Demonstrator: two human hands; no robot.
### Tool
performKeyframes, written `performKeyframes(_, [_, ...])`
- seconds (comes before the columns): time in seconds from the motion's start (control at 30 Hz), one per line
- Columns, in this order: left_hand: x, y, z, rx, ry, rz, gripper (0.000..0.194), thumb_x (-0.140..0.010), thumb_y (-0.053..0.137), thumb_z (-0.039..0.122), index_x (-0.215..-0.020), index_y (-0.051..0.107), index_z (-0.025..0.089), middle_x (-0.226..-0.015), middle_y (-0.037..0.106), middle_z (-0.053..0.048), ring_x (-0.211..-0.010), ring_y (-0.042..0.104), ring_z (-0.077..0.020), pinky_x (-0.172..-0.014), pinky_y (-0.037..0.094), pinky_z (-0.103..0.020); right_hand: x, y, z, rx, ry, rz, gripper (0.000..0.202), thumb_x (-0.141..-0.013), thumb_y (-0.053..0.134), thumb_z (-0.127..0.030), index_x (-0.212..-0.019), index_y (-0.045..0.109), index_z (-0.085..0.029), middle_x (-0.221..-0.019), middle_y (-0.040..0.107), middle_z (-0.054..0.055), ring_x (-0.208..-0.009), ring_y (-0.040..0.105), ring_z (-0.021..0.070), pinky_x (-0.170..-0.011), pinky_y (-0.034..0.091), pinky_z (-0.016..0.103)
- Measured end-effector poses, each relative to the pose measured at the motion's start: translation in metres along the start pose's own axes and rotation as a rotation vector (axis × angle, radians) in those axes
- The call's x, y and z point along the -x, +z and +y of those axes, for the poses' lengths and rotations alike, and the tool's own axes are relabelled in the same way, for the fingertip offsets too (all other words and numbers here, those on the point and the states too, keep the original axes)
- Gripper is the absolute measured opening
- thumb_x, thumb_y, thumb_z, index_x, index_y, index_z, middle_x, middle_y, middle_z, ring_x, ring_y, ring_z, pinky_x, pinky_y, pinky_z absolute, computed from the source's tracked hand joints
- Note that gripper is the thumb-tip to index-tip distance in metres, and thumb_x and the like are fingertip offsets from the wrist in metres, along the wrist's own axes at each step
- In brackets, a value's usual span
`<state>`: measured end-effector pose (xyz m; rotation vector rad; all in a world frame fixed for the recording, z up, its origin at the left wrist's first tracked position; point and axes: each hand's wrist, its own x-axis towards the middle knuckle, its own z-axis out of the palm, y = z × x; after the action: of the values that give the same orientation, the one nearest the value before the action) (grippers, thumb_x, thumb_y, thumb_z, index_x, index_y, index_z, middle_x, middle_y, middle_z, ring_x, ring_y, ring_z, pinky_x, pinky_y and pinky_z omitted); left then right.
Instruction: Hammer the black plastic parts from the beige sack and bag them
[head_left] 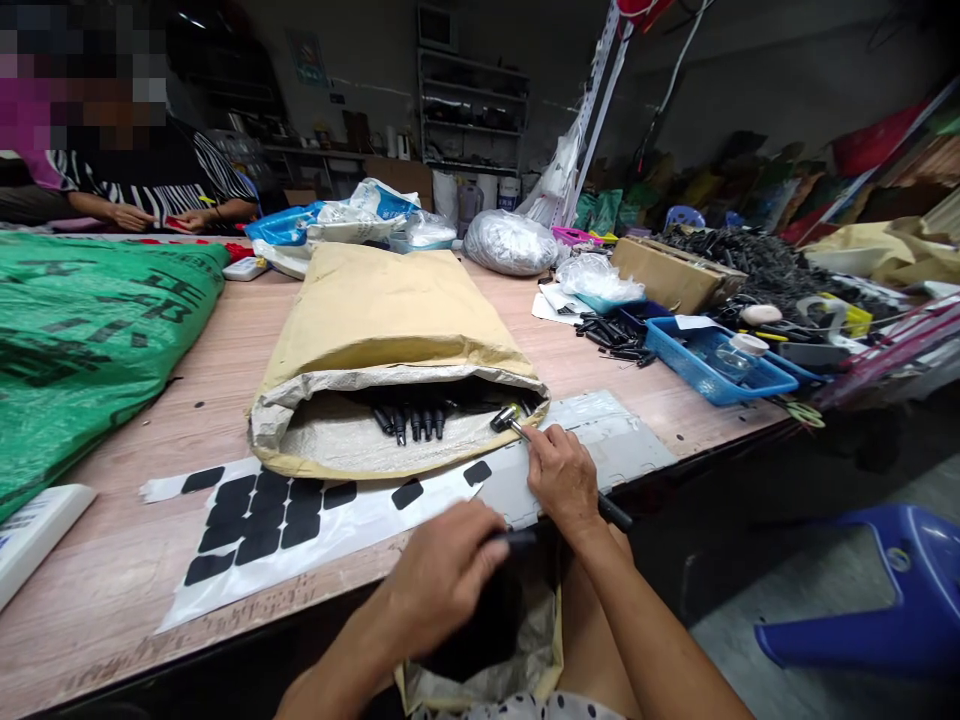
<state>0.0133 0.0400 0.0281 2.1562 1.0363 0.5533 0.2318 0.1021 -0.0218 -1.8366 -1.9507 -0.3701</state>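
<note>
An open paper sack (405, 310) lies on the table with its mouth toward me, and several black tube-like parts (409, 422) rest inside. My right hand (562, 475) is closed around a small hammer (512, 420), whose head sits at the right edge of the sack's mouth; a black handle end shows below the hand. Nearer to me, my left hand (450, 560) is closed on a dark piece (517, 538), blurred by motion. It hangs above another open sack (555, 650) in my lap. Black square stickers (262, 515) on a white sheet lie before the larger sack.
A green woven sack (97, 340) lies at left. A blue basket (716, 365), black parts (619, 335) and a cardboard box (671, 275) are at right. A blue stool (877, 590) stands on the floor. Across the table sits another person (161, 175).
</note>
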Motion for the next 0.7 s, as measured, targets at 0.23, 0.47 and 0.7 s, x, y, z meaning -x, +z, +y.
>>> performKeyframes(0.23, [0.044,0.08,-0.021,-0.132,-0.336,-0.275,0.021,-0.098,0.045,0.029,-0.105,0.063,0.024,-0.104,0.073,-0.006,-0.096,0.069,-0.0251,-0.079,0.047,-0.034,0.001,0.001,0.0,0.008,0.0,0.003,0.034,-0.094,0.058,-0.019,-0.126,0.066,-0.028,-0.096,0.061,0.005,-0.09,0.05,0.0219,-0.076,0.032,0.033])
performKeyframes(0.47, [0.023,0.054,-0.016,-0.196,-0.263,-0.365,0.028,-0.089,0.06,0.033,-0.115,0.068,0.026,-0.102,0.075,-0.007,-0.094,0.071,-0.0291,-0.077,0.049,-0.036,0.001,0.0,0.0,0.013,-0.004,0.0,0.034,-0.095,0.056,-0.018,-0.127,0.066,-0.028,-0.096,0.061,0.006,-0.09,0.05,0.0223,-0.076,0.032,0.033])
performKeyframes(0.7, [-0.098,-0.032,-0.005,-0.441,-0.163,0.183,0.028,-0.094,0.053,0.024,-0.118,0.066,0.022,-0.104,0.072,-0.007,-0.093,0.067,-0.0235,-0.073,0.045,-0.031,0.001,0.001,0.0,-0.01,0.004,0.016,0.034,-0.096,0.055,-0.019,-0.126,0.066,-0.028,-0.095,0.061,0.006,-0.089,0.05,0.0224,-0.076,0.032,0.034])
